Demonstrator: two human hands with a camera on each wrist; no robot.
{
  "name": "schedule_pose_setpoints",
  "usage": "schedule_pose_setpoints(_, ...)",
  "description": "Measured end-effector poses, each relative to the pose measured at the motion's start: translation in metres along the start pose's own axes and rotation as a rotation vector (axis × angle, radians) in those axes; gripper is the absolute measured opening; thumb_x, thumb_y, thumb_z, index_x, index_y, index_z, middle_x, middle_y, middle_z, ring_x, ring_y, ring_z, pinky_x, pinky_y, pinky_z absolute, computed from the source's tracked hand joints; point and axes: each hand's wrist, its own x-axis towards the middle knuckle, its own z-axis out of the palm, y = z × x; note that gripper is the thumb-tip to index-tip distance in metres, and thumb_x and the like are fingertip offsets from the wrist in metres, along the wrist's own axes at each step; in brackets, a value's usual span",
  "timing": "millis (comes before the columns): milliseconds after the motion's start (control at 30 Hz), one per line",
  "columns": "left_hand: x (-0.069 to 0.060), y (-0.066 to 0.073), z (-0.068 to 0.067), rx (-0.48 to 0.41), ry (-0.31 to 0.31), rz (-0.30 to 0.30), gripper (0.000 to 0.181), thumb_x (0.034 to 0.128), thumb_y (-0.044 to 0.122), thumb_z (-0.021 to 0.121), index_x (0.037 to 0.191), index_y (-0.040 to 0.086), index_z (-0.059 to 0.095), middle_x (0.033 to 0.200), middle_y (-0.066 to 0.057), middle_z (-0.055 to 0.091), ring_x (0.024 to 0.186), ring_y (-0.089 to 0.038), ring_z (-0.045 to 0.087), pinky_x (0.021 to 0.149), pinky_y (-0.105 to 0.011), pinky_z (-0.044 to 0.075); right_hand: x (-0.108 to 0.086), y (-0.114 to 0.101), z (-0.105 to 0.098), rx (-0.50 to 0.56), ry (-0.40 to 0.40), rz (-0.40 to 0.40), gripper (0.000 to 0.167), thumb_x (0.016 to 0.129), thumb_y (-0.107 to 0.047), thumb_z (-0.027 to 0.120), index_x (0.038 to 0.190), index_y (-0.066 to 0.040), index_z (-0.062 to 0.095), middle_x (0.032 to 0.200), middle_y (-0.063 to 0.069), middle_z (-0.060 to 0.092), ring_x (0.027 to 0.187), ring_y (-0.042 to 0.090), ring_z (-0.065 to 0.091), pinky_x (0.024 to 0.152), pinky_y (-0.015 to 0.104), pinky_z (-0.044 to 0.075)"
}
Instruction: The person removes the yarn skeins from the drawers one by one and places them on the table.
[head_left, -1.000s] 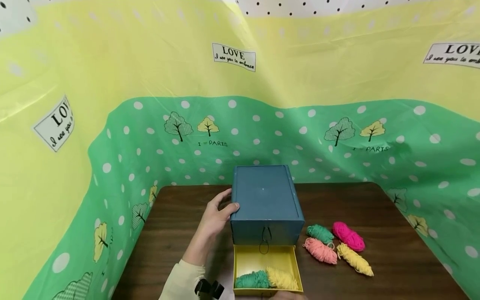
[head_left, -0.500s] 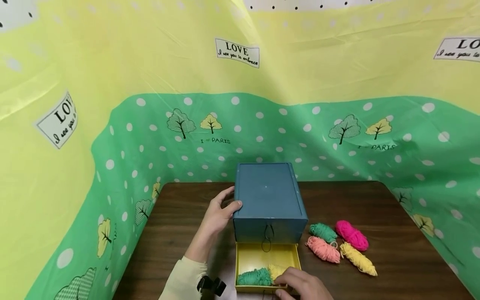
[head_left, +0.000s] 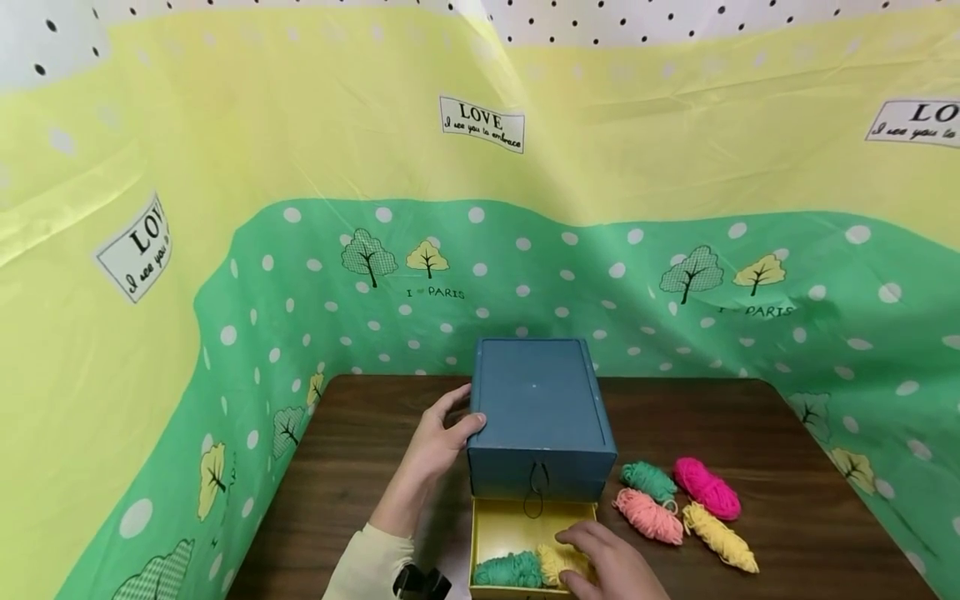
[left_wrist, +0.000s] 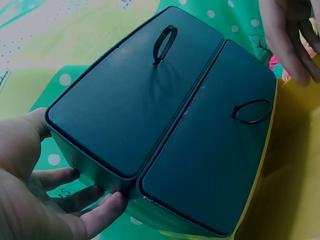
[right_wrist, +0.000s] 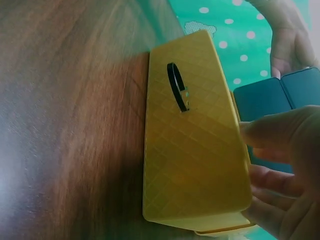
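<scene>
A blue drawer box (head_left: 536, 400) stands on the table, its lower yellow drawer (head_left: 498, 517) pulled out toward me. My left hand (head_left: 438, 437) rests against the box's left side, with its thumb at the top edge. Inside the drawer lie a green yarn bundle (head_left: 510, 570) and, to its right, a yellow yarn bundle (head_left: 551, 565). My right hand (head_left: 611, 562) reaches in over the yellow bundle, thumb and fingers apart. In the right wrist view, the drawer front (right_wrist: 195, 150) hides the yarn, so contact cannot be told.
Right of the box lie loose yarn bundles: green (head_left: 648, 482), magenta (head_left: 707, 487), pink (head_left: 649, 517) and yellow (head_left: 720, 536). Black loop pulls (left_wrist: 165, 45) hang on the drawer fronts. A patterned curtain (head_left: 420, 325) surrounds the dark wooden table (head_left: 360, 425).
My right hand has come up from below the drawer's front edge and moved in over the yellow bundle. The left hand stays on the box. The head view has shifted slightly.
</scene>
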Motion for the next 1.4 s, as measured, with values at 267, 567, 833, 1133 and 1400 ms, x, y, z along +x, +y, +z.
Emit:
schedule_pose_setpoints(267, -0.001, -0.003, 0.001, -0.007, -0.005, 0.005, 0.060, 0.0999, 0.024, 0.067, 0.155, 0.011, 0.046, 0.147, -0.020, 0.051, 0.114, -0.027, 0.060, 0.082, -0.034, 0.054, 0.010, 0.006, 0.001, 0.029, -0.147, 0.096, 0.031, 0.092, -0.036, 0.077, 0.113, -0.015, 0.073, 0.107, 0.000, 0.069, 0.088, 0.006, 0.063, 0.068, 0.031, 0.051)
schedule_pose_setpoints(567, 0.000, -0.003, 0.001, 0.003, 0.001, 0.009, 0.060, 0.0997, 0.025, 0.068, 0.154, 0.012, 0.047, 0.145, -0.020, 0.052, 0.117, -0.028, 0.059, 0.084, -0.035, 0.054, 0.024, 0.001, 0.002, -0.004, -0.208, 0.140, 0.027, 0.086, -0.034, 0.082, 0.107, -0.017, 0.076, 0.102, -0.004, 0.071, 0.093, 0.017, 0.068, 0.074, 0.037, 0.055)
schedule_pose_setpoints(833, 0.000, -0.001, -0.001, -0.003, -0.009, 0.018, 0.060, 0.0999, 0.023, 0.067, 0.155, 0.012, 0.046, 0.145, -0.020, 0.052, 0.116, -0.028, 0.060, 0.084, -0.035, 0.055, 0.033, 0.001, 0.003, -0.012, -0.262, 0.125, 0.026, 0.083, -0.027, 0.085, 0.105, -0.017, 0.076, 0.097, -0.007, 0.072, 0.086, 0.011, 0.067, 0.070, 0.035, 0.053)
schedule_pose_setpoints(1133, 0.001, -0.001, 0.000, -0.012, -0.015, 0.021, 0.060, 0.0998, 0.022, 0.067, 0.155, 0.012, 0.046, 0.145, -0.021, 0.052, 0.114, -0.027, 0.061, 0.084, -0.035, 0.056, 0.035, 0.003, 0.007, 0.002, -0.252, 0.116, 0.018, 0.085, -0.019, 0.081, 0.102, -0.019, 0.075, 0.095, -0.009, 0.073, 0.081, 0.005, 0.065, 0.066, 0.032, 0.052)
schedule_pose_setpoints(1400, 0.001, -0.001, 0.000, -0.007, -0.007, 0.017, 0.060, 0.0999, 0.022, 0.067, 0.155, 0.012, 0.046, 0.145, -0.020, 0.052, 0.118, -0.028, 0.060, 0.084, -0.037, 0.056, 0.032, 0.005, 0.007, 0.050, -0.183, 0.056, 0.018, 0.081, -0.007, 0.075, 0.098, -0.014, 0.074, 0.090, -0.006, 0.073, 0.075, -0.002, 0.060, 0.062, 0.028, 0.050)
